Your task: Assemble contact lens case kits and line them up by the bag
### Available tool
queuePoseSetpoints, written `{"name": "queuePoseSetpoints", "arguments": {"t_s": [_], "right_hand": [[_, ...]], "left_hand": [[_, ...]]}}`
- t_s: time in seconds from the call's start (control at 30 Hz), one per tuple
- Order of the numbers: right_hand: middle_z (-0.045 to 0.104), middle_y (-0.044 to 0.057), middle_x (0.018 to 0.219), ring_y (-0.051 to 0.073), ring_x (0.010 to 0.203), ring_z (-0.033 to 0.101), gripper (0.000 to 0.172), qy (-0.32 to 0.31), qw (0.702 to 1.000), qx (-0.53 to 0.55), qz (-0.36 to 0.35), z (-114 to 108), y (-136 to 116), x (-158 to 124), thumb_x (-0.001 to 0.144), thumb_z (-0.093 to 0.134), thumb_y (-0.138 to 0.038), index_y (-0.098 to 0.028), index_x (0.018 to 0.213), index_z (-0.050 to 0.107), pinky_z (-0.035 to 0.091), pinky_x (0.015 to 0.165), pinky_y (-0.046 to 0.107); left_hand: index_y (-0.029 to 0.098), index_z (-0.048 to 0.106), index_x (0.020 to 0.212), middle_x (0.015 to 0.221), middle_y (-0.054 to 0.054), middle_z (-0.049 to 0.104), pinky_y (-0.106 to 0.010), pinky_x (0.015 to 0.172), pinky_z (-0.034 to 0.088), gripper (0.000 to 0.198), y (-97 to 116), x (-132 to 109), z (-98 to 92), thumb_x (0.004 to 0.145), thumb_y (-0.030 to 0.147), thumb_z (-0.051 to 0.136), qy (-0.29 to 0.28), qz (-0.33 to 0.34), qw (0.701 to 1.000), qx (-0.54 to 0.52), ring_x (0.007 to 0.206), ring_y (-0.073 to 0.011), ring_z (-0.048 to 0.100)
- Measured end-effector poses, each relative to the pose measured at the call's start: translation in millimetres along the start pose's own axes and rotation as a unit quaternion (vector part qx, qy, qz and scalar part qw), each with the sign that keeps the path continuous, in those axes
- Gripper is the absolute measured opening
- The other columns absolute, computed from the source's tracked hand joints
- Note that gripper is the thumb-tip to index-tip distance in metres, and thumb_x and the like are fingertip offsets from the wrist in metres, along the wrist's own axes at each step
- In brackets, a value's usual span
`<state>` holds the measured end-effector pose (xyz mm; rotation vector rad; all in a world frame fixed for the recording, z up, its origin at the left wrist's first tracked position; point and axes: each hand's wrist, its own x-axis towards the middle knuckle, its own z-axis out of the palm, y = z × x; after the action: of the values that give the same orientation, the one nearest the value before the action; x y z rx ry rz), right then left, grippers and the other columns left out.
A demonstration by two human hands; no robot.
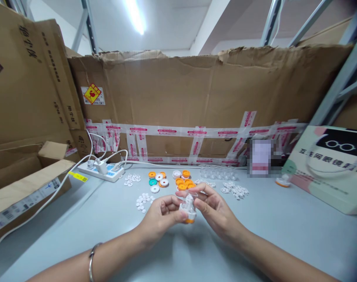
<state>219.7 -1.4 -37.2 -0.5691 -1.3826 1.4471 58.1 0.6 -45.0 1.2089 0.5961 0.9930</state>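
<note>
Low over the table, my left hand is closed on a small round plastic assembly. It has a white body, an orange base and a white upright part in its middle. My right hand is closed at the top of the assembly, its thumb and fingers around a clear plastic cover. Whether the cover touches the white body is hard to tell. Behind my fingers lie several orange rings, partly hidden by the right hand.
Around the hands lie white discs, white, teal and orange rings, small white parts and clear covers. A power strip and open carton stand left. A printed bag stands right; cardboard walls the back.
</note>
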Motion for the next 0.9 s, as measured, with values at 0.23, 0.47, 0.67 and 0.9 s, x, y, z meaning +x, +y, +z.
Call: {"name": "queuePoseSetpoints", "arguments": {"t_s": [0.23, 0.47, 0.67, 0.9], "right_hand": [[0.066, 0.002, 0.085, 0.018, 0.087, 0.06, 0.022, 0.098, 0.99, -0.097, -0.019, 5.6, -5.8, 0.9, 0.066, 0.072, -0.033, -0.023, 0.079, 0.058, 0.046, 0.077, 0.031], [0.067, 0.004, 0.095, 0.017, 0.09, 0.061, 0.016, 0.023, 0.998, -0.027, -0.046, -3.8, -12.0, -0.3, 0.075, 0.065, -0.03, -0.025, 0.088, 0.058, 0.049, 0.077, 0.031], [0.069, 0.002, 0.094, 0.016, 0.093, 0.062, 0.013, 0.022, 0.998, -0.043, -0.034, 2.4, -13.9, -1.8, 0.073, 0.067, -0.028, -0.025, 0.083, 0.058, 0.049, 0.077, 0.028], [0.068, 0.002, 0.095, 0.016, 0.095, 0.061, 0.013, 0.026, 0.998, -0.059, -0.025, 4.1, -14.6, -1.8, 0.073, 0.067, -0.029, -0.025, 0.082, 0.058, 0.049, 0.08, 0.029]], "left_hand": [[0.013, 0.061, 0.074, 0.072, -0.003, 0.067, -0.029, 0.073, 0.05, 0.024, 5.9, -0.1, 5.4, 0.061, 0.027, 0.075, 0.041, 0.004, 0.998, 0.05, 0.07, -0.0151, 0.063], [0.013, 0.06, 0.072, 0.069, -0.002, 0.066, -0.027, 0.069, 0.05, 0.026, 13.8, -3.5, 8.6, 0.058, 0.027, 0.077, 0.031, -0.001, 0.999, 0.035, 0.067, -0.0139, 0.062], [0.012, 0.06, 0.071, 0.069, 0.0, 0.065, -0.023, 0.067, 0.05, 0.024, 13.3, -4.1, 10.0, 0.057, 0.022, 0.077, 0.033, 0.0, 0.999, 0.017, 0.065, -0.0106, 0.061], [0.012, 0.061, 0.071, 0.07, 0.0, 0.066, -0.022, 0.067, 0.051, 0.022, 13.8, -3.3, 9.5, 0.058, 0.019, 0.077, 0.03, 0.005, 1.0, 0.004, 0.066, -0.0098, 0.061]]}}
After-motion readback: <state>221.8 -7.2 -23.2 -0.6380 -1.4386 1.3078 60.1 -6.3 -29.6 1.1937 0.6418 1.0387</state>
